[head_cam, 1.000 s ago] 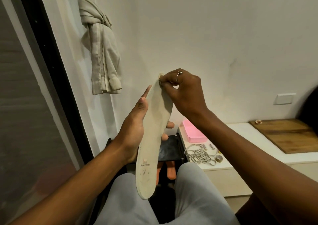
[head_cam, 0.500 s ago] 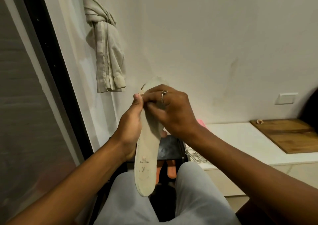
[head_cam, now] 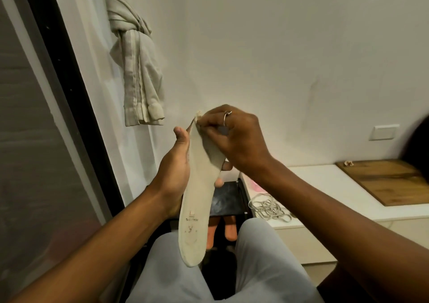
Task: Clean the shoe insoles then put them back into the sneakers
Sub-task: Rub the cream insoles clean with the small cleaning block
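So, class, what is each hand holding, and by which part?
The left hand grips the insole round its middle. The right hand pinches a small pale wad against the insole's toe end.

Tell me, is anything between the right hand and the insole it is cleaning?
Only the small pale wad pinched in the right hand, held at the toe end of the insole; the left hand grips its middle.
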`<state>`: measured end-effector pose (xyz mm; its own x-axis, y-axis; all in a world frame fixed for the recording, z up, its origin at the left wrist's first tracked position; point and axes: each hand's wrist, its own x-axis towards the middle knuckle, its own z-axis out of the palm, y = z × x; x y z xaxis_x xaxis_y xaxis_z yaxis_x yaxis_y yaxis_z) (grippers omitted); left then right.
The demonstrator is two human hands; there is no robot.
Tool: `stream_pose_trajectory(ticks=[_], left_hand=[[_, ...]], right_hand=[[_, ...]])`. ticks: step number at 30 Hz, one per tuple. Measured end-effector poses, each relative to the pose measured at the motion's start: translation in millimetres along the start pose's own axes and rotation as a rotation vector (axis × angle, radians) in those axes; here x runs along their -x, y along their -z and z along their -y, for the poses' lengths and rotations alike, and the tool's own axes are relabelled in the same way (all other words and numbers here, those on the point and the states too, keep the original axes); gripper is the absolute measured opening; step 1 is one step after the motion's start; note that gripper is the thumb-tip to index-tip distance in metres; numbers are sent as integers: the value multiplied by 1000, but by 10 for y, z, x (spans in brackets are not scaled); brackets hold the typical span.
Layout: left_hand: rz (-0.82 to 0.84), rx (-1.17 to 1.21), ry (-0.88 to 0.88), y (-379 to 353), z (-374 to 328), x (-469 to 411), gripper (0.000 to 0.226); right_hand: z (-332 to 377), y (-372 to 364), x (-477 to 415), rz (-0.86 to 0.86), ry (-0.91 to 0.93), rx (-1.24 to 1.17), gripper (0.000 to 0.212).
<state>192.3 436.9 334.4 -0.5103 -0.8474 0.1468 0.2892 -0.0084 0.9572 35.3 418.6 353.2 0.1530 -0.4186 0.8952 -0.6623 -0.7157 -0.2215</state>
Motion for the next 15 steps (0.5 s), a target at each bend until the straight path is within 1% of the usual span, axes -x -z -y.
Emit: stream_pose_trajectory(ticks=[2,4,5,7,9,11,13,15], left_hand=[[-3,-58,-19,-24,6,1,62],[-18,-98,-46,-19,13,-3,62],[-26,-111,-57,-6,21,-10,64],[-55,-133,-74,15,18,-16,67],[-69,-167,-97,7,1,-11,64],[-42,-188,-117,-6,7,-5,58],[-39,-174,-100,-17,6,9,59],[-51,-150,-96,-3,9,11,61]], right_hand=[[-111,30,-81,-44,-34,58,12],[-120,47,-54,-30,-14,94,13],[-95,57,-10,18,21,95,13],[-9,91,93,173,117,81,14],[12,159,96,287,203,101,14],[-94,242,-23,266,236,150,13],[-178,307,-104,213,217,189,12],[-147,301,-53,277,215,179,12]])
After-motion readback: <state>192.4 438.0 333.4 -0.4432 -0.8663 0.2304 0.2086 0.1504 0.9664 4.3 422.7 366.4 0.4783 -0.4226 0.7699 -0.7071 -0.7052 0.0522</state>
